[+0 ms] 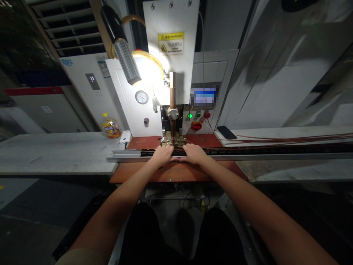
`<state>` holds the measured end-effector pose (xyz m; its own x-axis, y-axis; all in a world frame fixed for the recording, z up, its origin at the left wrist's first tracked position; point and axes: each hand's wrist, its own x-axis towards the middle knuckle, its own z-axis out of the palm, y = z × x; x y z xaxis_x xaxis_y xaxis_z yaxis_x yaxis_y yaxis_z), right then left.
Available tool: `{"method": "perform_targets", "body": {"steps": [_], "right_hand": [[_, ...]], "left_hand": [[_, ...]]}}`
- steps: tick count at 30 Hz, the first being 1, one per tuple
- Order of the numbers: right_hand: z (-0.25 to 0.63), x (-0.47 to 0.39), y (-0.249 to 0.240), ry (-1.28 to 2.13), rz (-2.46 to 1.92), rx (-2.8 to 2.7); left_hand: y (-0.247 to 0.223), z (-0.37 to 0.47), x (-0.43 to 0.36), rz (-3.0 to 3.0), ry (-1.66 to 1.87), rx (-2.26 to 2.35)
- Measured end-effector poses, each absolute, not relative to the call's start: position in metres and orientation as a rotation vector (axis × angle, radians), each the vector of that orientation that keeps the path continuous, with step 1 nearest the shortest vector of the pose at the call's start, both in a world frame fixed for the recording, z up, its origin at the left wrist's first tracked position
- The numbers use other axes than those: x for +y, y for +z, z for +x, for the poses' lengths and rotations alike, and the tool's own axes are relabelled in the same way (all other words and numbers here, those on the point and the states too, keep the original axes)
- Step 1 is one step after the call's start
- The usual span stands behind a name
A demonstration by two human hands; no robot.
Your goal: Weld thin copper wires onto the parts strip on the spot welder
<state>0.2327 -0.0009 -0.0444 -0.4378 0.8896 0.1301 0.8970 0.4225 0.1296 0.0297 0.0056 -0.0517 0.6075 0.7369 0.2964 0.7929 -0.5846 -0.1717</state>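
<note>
A long metal rail with dark strips along it lies across the front of a white machine. My left hand grips the rail just left of the machine's copper electrode. On the other side of the electrode, my right hand grips the same rail. Fingers of both hands curl over the rail's far side, and the thumbs point at each other along its near edge. The electrode's tip stands down at a small brass-coloured fixture behind the fingertips.
Red-brown boards lie under the rail. A bottle and a white box stand left of the machine. At the right are a black phone and long copper strips. A lit lamp hangs above.
</note>
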Motion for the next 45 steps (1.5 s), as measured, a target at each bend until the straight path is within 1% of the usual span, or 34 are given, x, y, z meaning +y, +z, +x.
{"method": "perform_targets", "body": {"steps": [9,13,16,23,35,45], "right_hand": [[0.212,0.004,-0.015,-0.192,-1.679,-2.805],[0.199,0.007,-0.006,-0.110,-1.798,-2.857],[0.200,0.009,-0.011,-0.123,-1.763,-2.842],[0.230,0.009,-0.034,-0.255,-1.435,-2.768],[0.233,0.007,-0.038,-0.339,-1.417,-2.744],[0.239,0.001,-0.035,-0.274,-1.573,-2.675]], "left_hand": [[-0.055,0.031,0.000,-2.522,-0.269,-1.280],[-0.058,0.032,0.000,-2.516,-0.282,-1.291],[-0.059,0.032,0.000,-2.514,-0.297,-1.301],[-0.058,0.032,-0.002,-2.506,-0.332,-1.298],[-0.058,0.030,-0.001,-2.529,-0.296,-1.289],[-0.052,0.018,-0.001,-2.514,-0.280,-1.267]]}}
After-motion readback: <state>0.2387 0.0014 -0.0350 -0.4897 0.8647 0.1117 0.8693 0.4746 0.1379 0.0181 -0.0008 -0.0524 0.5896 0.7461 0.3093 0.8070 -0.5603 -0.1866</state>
